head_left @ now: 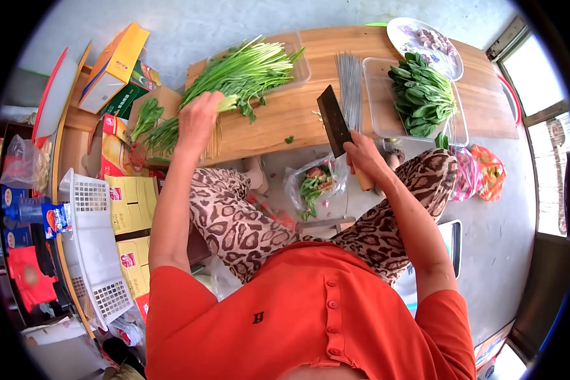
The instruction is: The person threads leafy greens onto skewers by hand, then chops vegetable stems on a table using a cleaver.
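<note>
At the table's left part, my left hand (199, 120) is closed round a bunch of green stalks (227, 103), whose pale cut ends stick out to the right. More long green stalks (253, 66) lie loose beside it, partly in a clear tray. My right hand (363, 155) grips the wooden handle of a cleaver (335, 120), its dark blade pointing up and left over the table's front edge. Thin metal skewers (349, 88) lie just beyond the blade. Right of them, a clear plastic tray (377, 117) holds leafy greens (422, 95).
A plate (399, 31) with meat pieces stands at the back right of the wooden table (278, 130). On the floor between my legs is a plastic bag of scraps (315, 183). Boxes (132, 202) and a white basket (95, 247) stand left; coloured bags (487, 174) lie right.
</note>
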A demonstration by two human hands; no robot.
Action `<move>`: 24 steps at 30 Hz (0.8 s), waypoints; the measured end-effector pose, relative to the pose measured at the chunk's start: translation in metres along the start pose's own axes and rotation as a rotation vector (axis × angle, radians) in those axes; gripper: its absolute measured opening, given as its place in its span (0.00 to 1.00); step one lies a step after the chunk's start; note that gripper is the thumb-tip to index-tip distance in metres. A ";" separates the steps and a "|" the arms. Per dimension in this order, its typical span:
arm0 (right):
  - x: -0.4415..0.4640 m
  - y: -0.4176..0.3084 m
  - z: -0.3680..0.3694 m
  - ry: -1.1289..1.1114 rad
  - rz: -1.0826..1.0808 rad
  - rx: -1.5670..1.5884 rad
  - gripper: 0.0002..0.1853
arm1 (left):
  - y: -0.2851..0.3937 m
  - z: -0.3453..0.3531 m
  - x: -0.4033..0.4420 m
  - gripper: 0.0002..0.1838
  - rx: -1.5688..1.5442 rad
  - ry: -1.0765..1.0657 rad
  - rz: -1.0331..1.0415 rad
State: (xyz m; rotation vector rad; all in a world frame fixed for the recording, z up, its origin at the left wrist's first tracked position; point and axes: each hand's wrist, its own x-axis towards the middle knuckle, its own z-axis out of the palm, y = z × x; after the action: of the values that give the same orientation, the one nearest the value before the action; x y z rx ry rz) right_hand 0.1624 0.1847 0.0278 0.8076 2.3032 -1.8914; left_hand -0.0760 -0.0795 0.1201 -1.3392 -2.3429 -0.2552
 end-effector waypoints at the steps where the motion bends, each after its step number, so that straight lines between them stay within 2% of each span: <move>1: 0.001 0.001 -0.001 -0.003 -0.014 -0.009 0.11 | -0.007 0.019 -0.005 0.13 0.020 -0.097 0.041; 2: 0.002 0.000 -0.001 -0.006 -0.011 -0.008 0.11 | -0.013 0.040 -0.010 0.11 0.040 -0.195 0.079; 3: 0.000 -0.003 -0.001 -0.011 0.007 -0.011 0.09 | -0.018 0.061 -0.015 0.11 0.039 -0.202 0.073; 5: -0.002 -0.006 0.000 -0.017 0.048 -0.011 0.08 | -0.026 0.104 -0.033 0.07 0.023 -0.297 0.220; 8: -0.001 -0.001 -0.002 -0.030 0.061 -0.026 0.08 | -0.037 0.152 -0.050 0.07 0.011 -0.436 0.170; 16: 0.002 0.004 -0.002 -0.001 0.131 0.005 0.09 | -0.034 0.195 -0.039 0.08 0.076 -0.389 0.039; 18: 0.004 0.003 -0.002 -0.008 0.138 -0.005 0.10 | -0.026 0.200 -0.035 0.14 -0.004 -0.290 -0.020; 19: 0.005 0.003 -0.001 -0.006 0.149 -0.018 0.09 | -0.024 0.205 -0.033 0.29 0.003 -0.428 -0.175; 20: 0.006 0.002 0.000 -0.004 0.160 -0.030 0.09 | -0.024 0.208 -0.035 0.29 0.001 -0.431 -0.178; 22: 0.005 -0.002 0.000 -0.011 0.147 -0.041 0.08 | -0.022 0.205 -0.037 0.38 -0.017 -0.354 -0.273; 23: 0.003 -0.002 0.002 -0.019 0.132 -0.048 0.08 | -0.022 0.191 -0.035 0.43 -0.009 -0.506 -0.307; 24: 0.004 0.000 0.003 -0.024 0.131 -0.046 0.08 | -0.025 0.189 -0.039 0.43 -0.005 -0.508 -0.310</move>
State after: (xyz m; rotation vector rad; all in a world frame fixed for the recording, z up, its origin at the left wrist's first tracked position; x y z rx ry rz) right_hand 0.1581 0.1838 0.0255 0.9010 2.2125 -1.7779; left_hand -0.1314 -0.0537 -0.0645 -1.1349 -2.9763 -0.0060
